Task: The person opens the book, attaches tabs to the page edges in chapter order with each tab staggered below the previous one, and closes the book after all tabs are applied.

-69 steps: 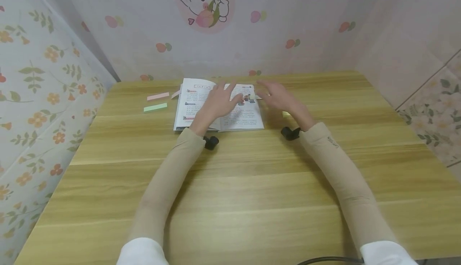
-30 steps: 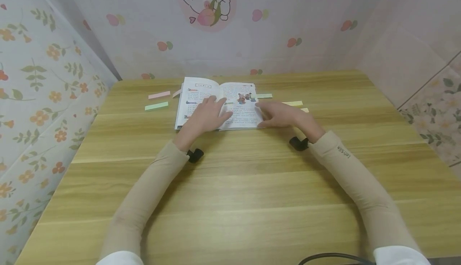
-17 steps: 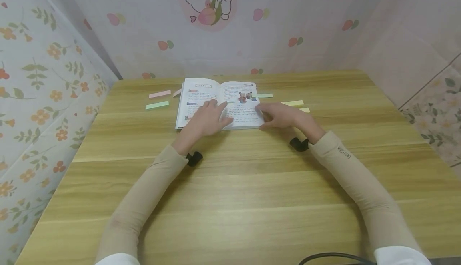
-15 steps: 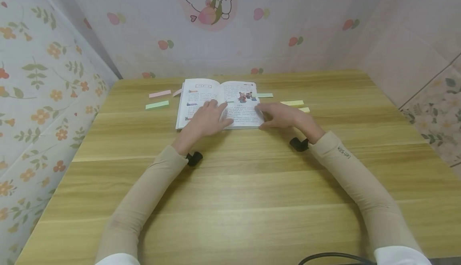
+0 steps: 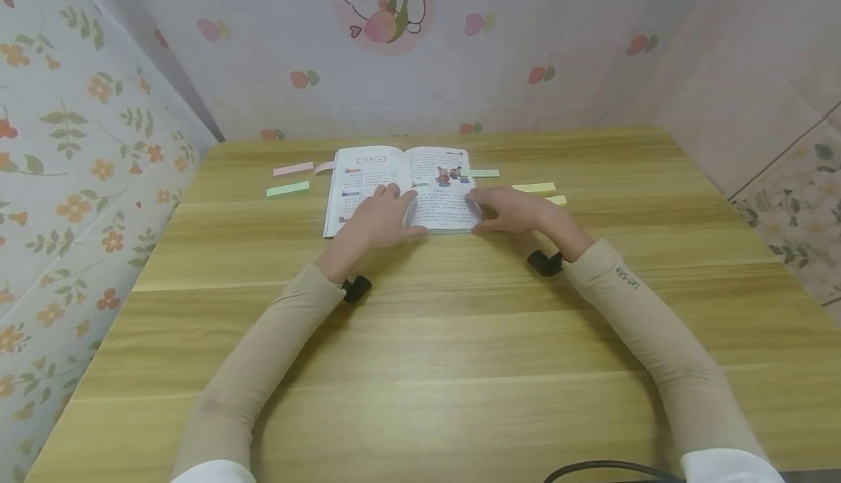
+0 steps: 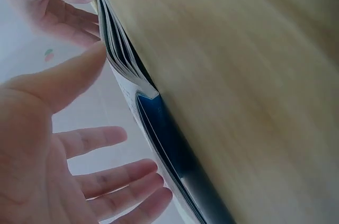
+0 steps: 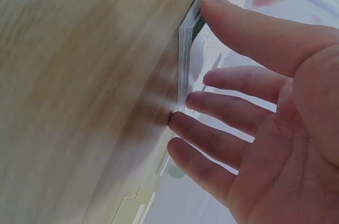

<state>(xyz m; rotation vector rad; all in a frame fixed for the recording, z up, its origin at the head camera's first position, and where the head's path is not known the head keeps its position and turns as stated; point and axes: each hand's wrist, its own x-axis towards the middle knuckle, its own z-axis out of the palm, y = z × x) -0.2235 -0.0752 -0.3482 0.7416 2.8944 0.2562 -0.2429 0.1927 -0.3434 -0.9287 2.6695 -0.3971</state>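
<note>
Currently, book [image 5: 399, 188]: lies open, far middle of table [image 5: 460, 337].
Left hand [image 5: 377, 219]: flat on the left page, fingers straight and spread.
Right hand [image 5: 515, 209]: at the book's right edge, fingers loosely extended; thumb against the page block in the wrist view.
Step advice: likely best to keep the left palm pressing so the pages stay flat.
Sticky strips: green [image 5: 287, 190] and pink [image 5: 293, 168] left of book; yellow [image 5: 534, 187] right.
Room: floral and fruit-patterned wall coverings.
</note>
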